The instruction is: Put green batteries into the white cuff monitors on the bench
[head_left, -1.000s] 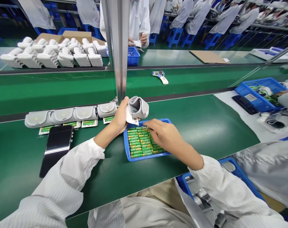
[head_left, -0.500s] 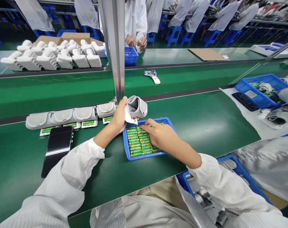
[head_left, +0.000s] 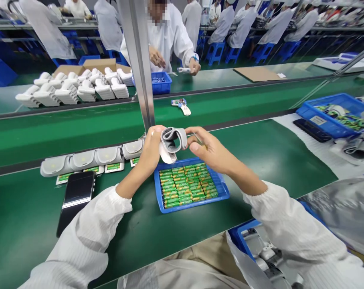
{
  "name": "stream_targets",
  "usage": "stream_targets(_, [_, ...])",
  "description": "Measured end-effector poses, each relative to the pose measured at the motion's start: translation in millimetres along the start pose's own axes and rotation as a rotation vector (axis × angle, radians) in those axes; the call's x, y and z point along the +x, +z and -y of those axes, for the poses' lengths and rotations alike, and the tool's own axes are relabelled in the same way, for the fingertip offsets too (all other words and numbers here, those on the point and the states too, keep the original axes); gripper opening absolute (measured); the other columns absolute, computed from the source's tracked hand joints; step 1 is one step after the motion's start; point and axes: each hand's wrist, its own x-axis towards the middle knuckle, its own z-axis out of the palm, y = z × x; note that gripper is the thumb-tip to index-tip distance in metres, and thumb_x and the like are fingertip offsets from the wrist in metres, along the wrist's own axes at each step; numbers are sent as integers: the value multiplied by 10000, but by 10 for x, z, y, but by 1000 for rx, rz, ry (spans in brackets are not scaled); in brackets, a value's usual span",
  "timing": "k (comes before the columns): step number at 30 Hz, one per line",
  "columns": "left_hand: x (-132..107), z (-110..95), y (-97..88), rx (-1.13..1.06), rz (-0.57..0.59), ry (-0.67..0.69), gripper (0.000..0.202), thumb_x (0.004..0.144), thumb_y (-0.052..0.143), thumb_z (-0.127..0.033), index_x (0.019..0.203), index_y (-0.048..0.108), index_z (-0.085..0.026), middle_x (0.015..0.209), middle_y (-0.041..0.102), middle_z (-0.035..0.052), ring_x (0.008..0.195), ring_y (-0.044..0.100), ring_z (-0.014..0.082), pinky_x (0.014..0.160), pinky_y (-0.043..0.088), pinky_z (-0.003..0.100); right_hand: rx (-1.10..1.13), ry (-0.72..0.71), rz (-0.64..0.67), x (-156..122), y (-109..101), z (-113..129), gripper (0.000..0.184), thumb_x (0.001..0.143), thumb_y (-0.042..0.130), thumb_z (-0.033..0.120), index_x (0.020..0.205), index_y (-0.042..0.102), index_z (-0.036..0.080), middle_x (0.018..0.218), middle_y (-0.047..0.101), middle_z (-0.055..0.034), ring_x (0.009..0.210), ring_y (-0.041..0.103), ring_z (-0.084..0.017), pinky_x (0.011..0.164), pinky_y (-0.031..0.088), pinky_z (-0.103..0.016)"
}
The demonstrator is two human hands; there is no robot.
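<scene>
My left hand is closed around a white wrist blood pressure monitor, held over the back left of the battery tray. Its grey cuff is rolled into a loop, with the opening facing me. At the cuff's right side is my right hand, fingers bent and fingertips against or very near the edge. A thin greyish sliver shows between those fingers; I cannot make out what it is. Below both hands, rows of green AA-type batteries fill much of a blue tray.
Left of the tray stand several grey-cuffed monitors with battery packs, near a black phone. A metal post rises behind my left hand. A part-built device lies on the green belt; a co-worker is opposite.
My right hand has risen from the batteries to the cuff's right side. The monitor has turned slightly in my left hand. The view has tilted up, showing more of the co-worker.
</scene>
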Motion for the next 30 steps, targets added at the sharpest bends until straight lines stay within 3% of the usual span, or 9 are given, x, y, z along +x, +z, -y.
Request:
stream_targets(3, [-89, -110, -10, 242, 15, 200, 584, 953, 584, -799, 1127, 553, -243, 1053, 620, 43, 904, 601, 175, 797, 526, 299, 107, -43, 107, 216, -4, -75, 928, 817, 815, 784, 1486, 500, 223, 1222, 663, -94, 949, 645, -214, 752, 515, -296])
stream_targets(6, [-203, -115, 38, 335, 45, 254, 485, 1011, 573, -710, 1147, 435, -265, 1163, 575, 59, 1049, 611, 178, 911, 533, 322, 81, -92, 110, 385, 1, -118, 870, 770, 900, 694, 1415, 551, 224, 1298, 646, -97, 1070, 643, -251, 859, 534, -335])
stream_targets(9, [-289, -65, 82, 384, 127, 291, 400, 1051, 575, -609, 1177, 381, -283, 1285, 524, 78, 1198, 608, 186, 1012, 539, 363, 152, -148, 62, 529, -84, -247, 727, 714, 918, 713, 1142, 656, 186, 1083, 682, -60, 970, 641, -240, 830, 529, -331])
stream_targets(12, [-332, -80, 66, 499, 208, 396, 380, 1052, 632, -440, 1300, 382, -296, 1401, 476, 109, 1293, 604, 217, 1063, 549, 416, 425, -78, -48, 629, -218, -590, 766, 636, 906, 809, 1001, 639, 192, 839, 634, -14, 755, 612, -190, 617, 492, -275])
stream_targets(14, [-332, -142, 40, 673, 416, 498, 303, 1047, 622, -307, 1300, 459, -275, 1333, 555, 102, 1240, 630, 229, 1040, 557, 421, 644, 49, -112, 642, -276, -886, 757, 663, 856, 863, 963, 601, 217, 681, 545, 32, 587, 544, -153, 460, 406, -245])
stream_targets(16, [-316, -209, 31, 827, 737, 570, 179, 1053, 574, -236, 1231, 560, -244, 1202, 651, 89, 1161, 651, 236, 1009, 557, 419, 817, 158, -133, 627, -291, -1143, 728, 688, 844, 864, 914, 553, 237, 577, 440, 77, 456, 430, -115, 357, 301, -223])
stream_targets(19, [-298, -239, 59, 885, 1063, 559, 194, 1073, 525, -247, 1222, 644, -212, 1195, 709, 101, 1181, 664, 256, 1047, 551, 438, 929, 223, -129, 610, -270, -1350, 703, 689, 900, 795, 868, 506, 242, 545, 389, 111, 384, 301, -67, 305, 205, -197])
stream_targets(23, [-323, -154, 97, 877, 1179, 495, 281, 1091, 491, -271, 1263, 699, -190, 1228, 731, 114, 1222, 677, 254, 1149, 532, 440, 938, 232, -92, 634, -270, -1371, 678, 689, 957, 712, 867, 502, 242, 568, 410, 116, 383, 247, -48, 295, 178, -185])
stream_targets(30, [-370, -116, 108, 958, 1238, 526, 267, 1064, 559, -321, 1178, 780, -223, 1203, 733, 109, 1200, 664, 283, 1184, 516, 511, 881, 260, -56, 623, -326, -1378, 665, 716, 938, 725, 855, 488, 256, 570, 386, 106, 417, 230, -64, 299, 181, -190])
